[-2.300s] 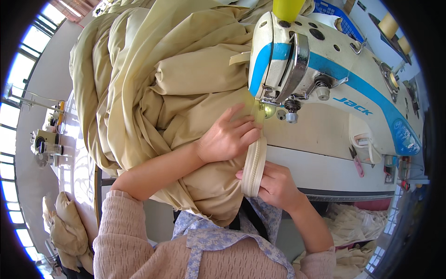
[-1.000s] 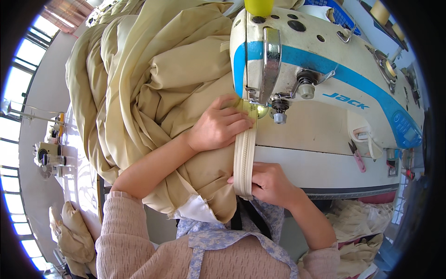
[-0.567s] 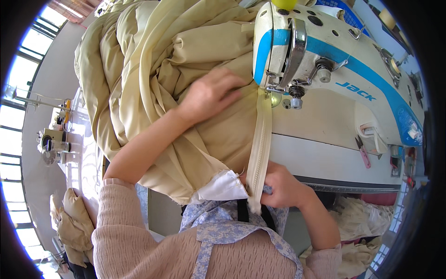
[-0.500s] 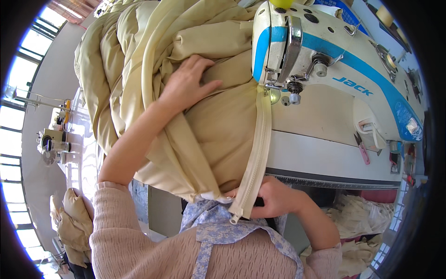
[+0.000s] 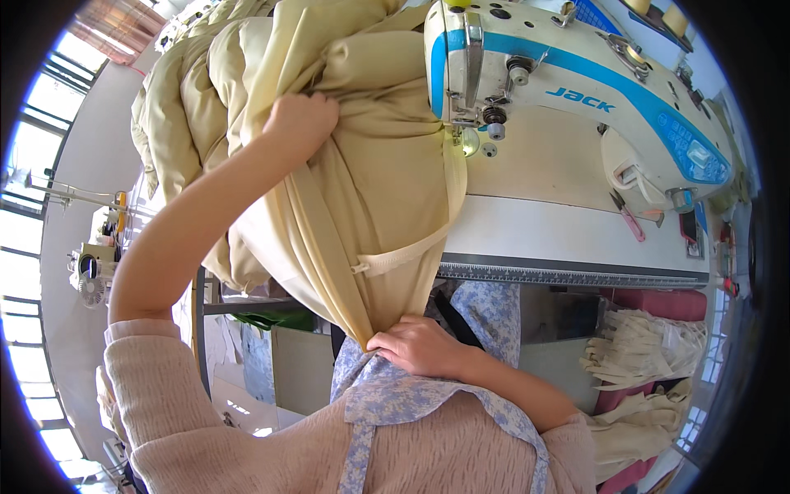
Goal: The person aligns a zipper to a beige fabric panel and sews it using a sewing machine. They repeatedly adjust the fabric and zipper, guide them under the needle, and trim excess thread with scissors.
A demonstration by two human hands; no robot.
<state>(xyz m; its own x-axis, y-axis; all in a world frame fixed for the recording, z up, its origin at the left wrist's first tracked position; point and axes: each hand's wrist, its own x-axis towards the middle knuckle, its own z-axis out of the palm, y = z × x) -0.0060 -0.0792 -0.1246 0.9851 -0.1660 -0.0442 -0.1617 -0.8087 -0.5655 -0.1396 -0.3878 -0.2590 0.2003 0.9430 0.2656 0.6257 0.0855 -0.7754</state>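
The bulky cream-yellow padded fabric [image 5: 362, 165] hides the needle area left of the white-and-blue sewing machine [image 5: 576, 90]. Its cream strip [image 5: 448, 206] runs downward from the machine. The left hand [image 5: 300, 122] clutches the fabric's upper folds; the right hand [image 5: 424, 346] grips its lower corner.

Your left hand [image 5: 298, 123] pressed into the cream fabric [image 5: 370, 165], and its fingers sank into a fold, so you couldn't see their grip. Your right hand [image 5: 424, 347] hid the fabric's lowest corner beneath it. The bundle's top ran past the upper edge. Fabric covered the sewing machine [image 5: 568, 90] needle area.
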